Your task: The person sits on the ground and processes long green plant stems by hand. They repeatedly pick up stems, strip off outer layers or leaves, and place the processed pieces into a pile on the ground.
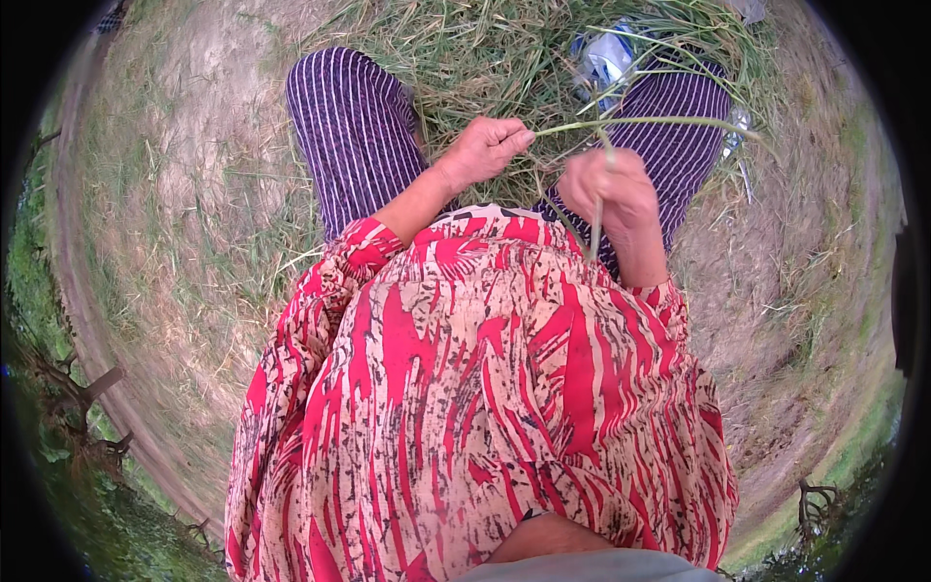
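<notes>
My left hand is closed in a pinch on one end of a long green grass stalk. From those fingers the stalk runs to the right in a shallow arc, passing above my right knee. My right hand is curled and smeared by motion, just right of the left one. A paler stem piece passes through or behind its fingers, one end pointing down toward my lap and the other meeting the long stalk. Whether the two pieces are joined cannot be made out.
Loose cut grass lies in a heap between and beyond my knees, in striped trousers. A blue and white plastic bag rests in it by my right knee. Bare, dry soil spreads to the left, and branches stand at the far left rim.
</notes>
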{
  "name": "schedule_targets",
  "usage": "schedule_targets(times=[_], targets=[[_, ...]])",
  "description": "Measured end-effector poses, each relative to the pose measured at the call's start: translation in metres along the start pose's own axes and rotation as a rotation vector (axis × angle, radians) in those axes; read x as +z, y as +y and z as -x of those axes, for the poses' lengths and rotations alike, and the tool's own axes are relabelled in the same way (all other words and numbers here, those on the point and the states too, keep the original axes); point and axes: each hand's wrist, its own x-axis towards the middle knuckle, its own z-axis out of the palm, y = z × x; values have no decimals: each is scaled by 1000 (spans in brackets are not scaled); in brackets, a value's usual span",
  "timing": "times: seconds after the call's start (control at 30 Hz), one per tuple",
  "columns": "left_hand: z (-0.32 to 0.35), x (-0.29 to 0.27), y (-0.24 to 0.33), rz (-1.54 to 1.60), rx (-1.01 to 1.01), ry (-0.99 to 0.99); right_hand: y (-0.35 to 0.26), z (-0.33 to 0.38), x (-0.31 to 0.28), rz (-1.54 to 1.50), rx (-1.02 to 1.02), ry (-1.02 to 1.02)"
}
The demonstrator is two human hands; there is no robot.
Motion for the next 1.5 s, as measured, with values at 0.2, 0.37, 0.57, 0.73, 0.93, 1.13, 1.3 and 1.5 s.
schedule_targets(times=[0.2, 0.37, 0.57, 0.73, 0.93, 1.13, 1.3, 1.5], targets=[[-1, -26, -23, 205, -310, 85, -103, 5, -3, 97, -514, -233], [0, -37, -3, 697, -315, 136, 8, -13, -46, 1286, 222, 429], [1, -29, -5, 606, -394, -110, 73, -30, -61, 755, 305, 473], [2, -20, -10, 732, -445, -34, 70, -36, -74, 321, 147, 707], [3, -23, -10, 453, -480, -73, 60, -25, -90, 205, 83, 751], [2, -23, -16, 232, -431, -204, 61, -24, -94, 195, 104, 740], [3, -17, -7, 134, -409, -66, 80, -31, -70, 334, 266, 623], [1, -18, -12, 121, -284, 203, 95, -36, -62, 451, 362, 510]])
